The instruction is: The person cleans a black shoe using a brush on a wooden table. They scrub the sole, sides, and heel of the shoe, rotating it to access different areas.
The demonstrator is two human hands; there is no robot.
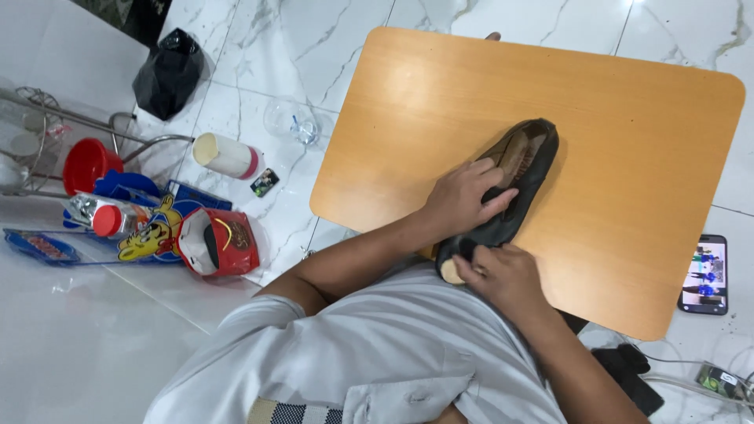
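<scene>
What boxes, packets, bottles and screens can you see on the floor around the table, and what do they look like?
Phone: floor right of the table, dark rectangle, lit colourful screen.
Cartoon package: floor on the left, flat, blue with a yellow figure.
Red pouch: beside it, red with a pale rim.
Bottle: lying left, silvery, red cap.
White canister: lying down, white, pink band.
Small card: nearby, dark.

You sit over a white marble-veined tile floor (259,47), glossy under even light. A low wooden tabletop (628,141) with rounded corners stands on it. To your left lie a black plastic bag (167,72), a red cup (85,163) and a metal rack (47,118); a smartphone (704,275) rests at right.
</scene>
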